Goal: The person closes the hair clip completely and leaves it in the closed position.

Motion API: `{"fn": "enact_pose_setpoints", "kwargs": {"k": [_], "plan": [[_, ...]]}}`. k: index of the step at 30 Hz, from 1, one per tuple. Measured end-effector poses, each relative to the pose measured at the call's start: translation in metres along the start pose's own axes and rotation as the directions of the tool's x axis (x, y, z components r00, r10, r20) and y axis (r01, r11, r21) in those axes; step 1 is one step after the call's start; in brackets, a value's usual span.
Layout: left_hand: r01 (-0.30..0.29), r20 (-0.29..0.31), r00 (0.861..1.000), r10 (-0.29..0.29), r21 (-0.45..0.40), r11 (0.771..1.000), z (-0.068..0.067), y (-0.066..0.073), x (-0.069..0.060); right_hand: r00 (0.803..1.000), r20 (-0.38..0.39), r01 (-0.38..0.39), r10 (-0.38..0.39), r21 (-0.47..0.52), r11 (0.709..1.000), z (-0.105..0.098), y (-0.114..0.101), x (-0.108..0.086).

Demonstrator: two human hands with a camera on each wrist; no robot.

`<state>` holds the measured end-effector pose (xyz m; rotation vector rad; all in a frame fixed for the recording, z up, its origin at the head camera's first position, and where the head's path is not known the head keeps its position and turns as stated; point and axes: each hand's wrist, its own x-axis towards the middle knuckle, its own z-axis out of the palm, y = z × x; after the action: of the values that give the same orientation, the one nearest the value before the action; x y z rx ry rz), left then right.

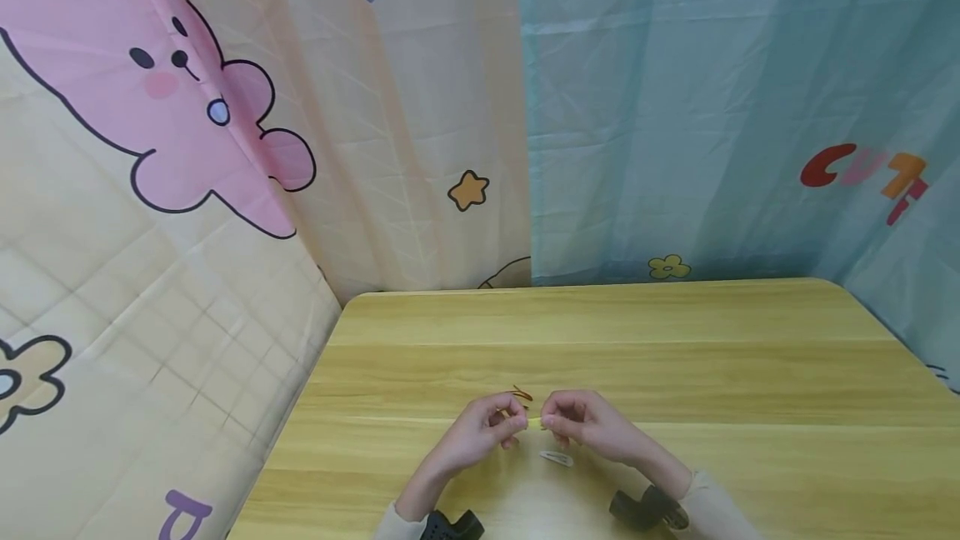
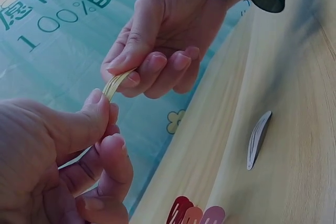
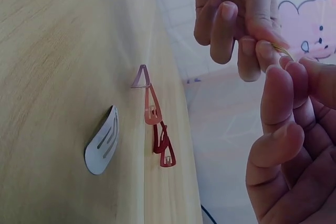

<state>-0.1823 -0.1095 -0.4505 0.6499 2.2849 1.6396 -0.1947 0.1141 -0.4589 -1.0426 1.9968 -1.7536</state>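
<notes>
Head view shows a pale wood-grain table (image 1: 712,373) beneath my hands, cream and blue printed curtains (image 1: 660,123) beyond. My left hand (image 1: 480,433) and right hand (image 1: 596,426) pinch opposite ends of a slim yellow slotted clip (image 1: 535,423); a silver-grey teardrop-shaped clip (image 1: 557,458) lies just nearer me. Left wrist view distinguishes dark-red (image 2: 181,202), coral (image 2: 194,211) and mauve clips (image 2: 214,212), indistinct overhead.

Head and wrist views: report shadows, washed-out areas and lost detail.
Head view: the yellow piece is too small to show detail; left wrist view: a soft dark shadow streaks the table toward the grey clip; right wrist view: the curtain looks pale and washed out.
</notes>
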Motion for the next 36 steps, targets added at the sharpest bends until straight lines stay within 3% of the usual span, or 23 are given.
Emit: {"fn": "enact_pose_setpoints", "kwargs": {"k": [18,25,36], "plan": [[-0.03,-0.026,0.999,0.031,0.041,0.999,-0.001,0.0004,-0.0006,1.0,0.001,-0.023,0.023,0.007,1.0,-0.0008,0.0018,0.0003],[-0.037,-0.038,0.999,0.039,0.071,0.997,-0.0018,0.0019,-0.0013,0.997,-0.006,-0.08,0.08,-0.014,0.997,-0.0005,0.001,0.0009],[-0.056,-0.041,0.997,0.062,0.135,0.989,-0.0018,0.0004,-0.0014,0.986,-0.083,-0.151,0.143,-0.095,0.984,0.0021,0.0058,0.0033]]}}
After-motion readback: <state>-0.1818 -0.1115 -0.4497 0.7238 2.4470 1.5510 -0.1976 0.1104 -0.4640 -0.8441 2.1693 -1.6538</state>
